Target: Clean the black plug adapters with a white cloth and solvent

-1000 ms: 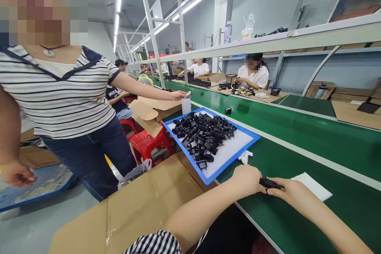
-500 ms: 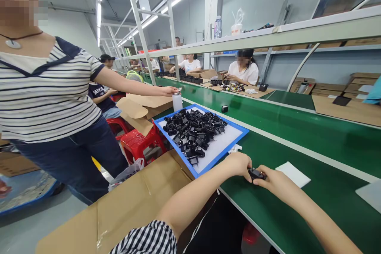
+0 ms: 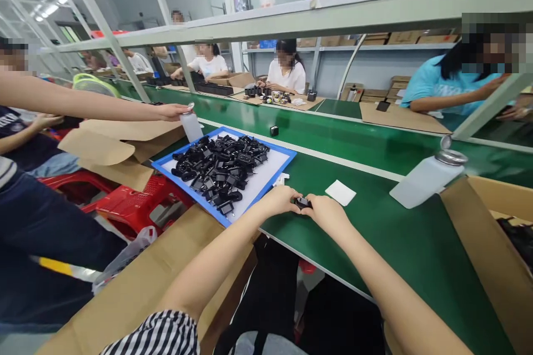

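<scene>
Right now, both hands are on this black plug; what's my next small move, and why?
Probably lift the black plug slightly and turn it into view: left hand and right hand pinch it low over the green belt, hiding most of it. The blue tray of similar plugs lies just left.

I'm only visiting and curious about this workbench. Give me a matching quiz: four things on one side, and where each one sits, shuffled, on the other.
Things:
1. small black part
2. pile of black plugs
3. white square pad
4. white bottle with metal cap

Places:
A. beside the cardboard box on the right
B. on the blue-rimmed tray
C. pinched between the left hand and right hand
D. flat on the green table, just beyond the right hand

Pairs: 1-C, 2-B, 3-D, 4-A
</scene>
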{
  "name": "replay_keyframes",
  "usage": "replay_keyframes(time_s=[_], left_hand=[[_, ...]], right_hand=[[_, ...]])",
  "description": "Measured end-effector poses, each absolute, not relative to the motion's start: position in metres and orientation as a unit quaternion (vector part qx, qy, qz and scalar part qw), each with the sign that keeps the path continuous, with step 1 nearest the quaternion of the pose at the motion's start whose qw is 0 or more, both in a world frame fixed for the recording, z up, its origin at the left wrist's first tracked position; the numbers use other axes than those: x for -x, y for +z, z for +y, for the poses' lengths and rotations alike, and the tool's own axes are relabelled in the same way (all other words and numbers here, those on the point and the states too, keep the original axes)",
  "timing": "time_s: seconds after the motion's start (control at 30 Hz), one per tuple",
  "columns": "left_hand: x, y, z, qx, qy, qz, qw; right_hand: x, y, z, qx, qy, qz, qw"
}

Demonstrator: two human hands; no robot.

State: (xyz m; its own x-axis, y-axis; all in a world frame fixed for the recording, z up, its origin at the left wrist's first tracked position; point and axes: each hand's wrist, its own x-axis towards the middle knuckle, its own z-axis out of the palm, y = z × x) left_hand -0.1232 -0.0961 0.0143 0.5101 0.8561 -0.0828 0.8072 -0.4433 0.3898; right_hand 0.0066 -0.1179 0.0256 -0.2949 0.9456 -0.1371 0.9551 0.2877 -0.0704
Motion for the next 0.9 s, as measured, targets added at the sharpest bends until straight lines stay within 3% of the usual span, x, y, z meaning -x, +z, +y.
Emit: replay_keyframes(time_s=[0.2, 0.73, 0.9], left_hand=[[0.122, 0.022, -0.09, -0.862, 0.015, 0.475, 0.175], [0.132, 0.003, -0.099, -0.889, 0.1, 0.425, 0.138], [0.128, 0.003, -0.095, -0.872, 0.072, 0.459, 0.153]], right_hand=[[-0.004, 0.033, -0.114, -0.599, -0.093, 0.794, 0.053], [-0.005, 0.024, -0.11, -0.565, -0.077, 0.82, 0.058], [-0.008, 0.025, -0.105, -0.545, -0.098, 0.831, 0.055]])
